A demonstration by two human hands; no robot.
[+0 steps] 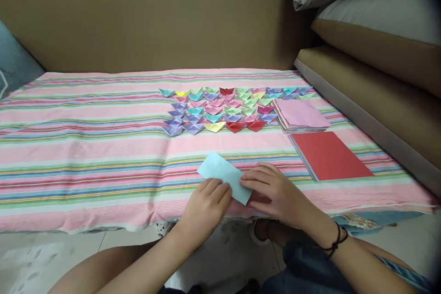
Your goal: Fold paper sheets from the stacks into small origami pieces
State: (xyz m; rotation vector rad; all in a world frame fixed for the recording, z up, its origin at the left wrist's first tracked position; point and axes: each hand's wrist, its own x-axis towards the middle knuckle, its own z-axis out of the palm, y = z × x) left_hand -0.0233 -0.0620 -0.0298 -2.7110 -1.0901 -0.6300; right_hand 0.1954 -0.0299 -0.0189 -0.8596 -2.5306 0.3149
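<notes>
A light blue sheet of paper, folded into a long rectangle, lies slantwise near the front edge of the striped cloth. My left hand is closed at its lower edge, with curled fingertips pressed on the paper. At the right end, my right hand grips the paper between its fingers and thumb; the exact contact of the thumb is partly hidden. Beyond both hands, folded paper boats in many colours stand in several rows.
Right of the boats sits a stack of paper topped with pink, and nearer me a stack topped with red. The striped cloth covers the seat. A brown backrest rises behind, with cushions piled on the right.
</notes>
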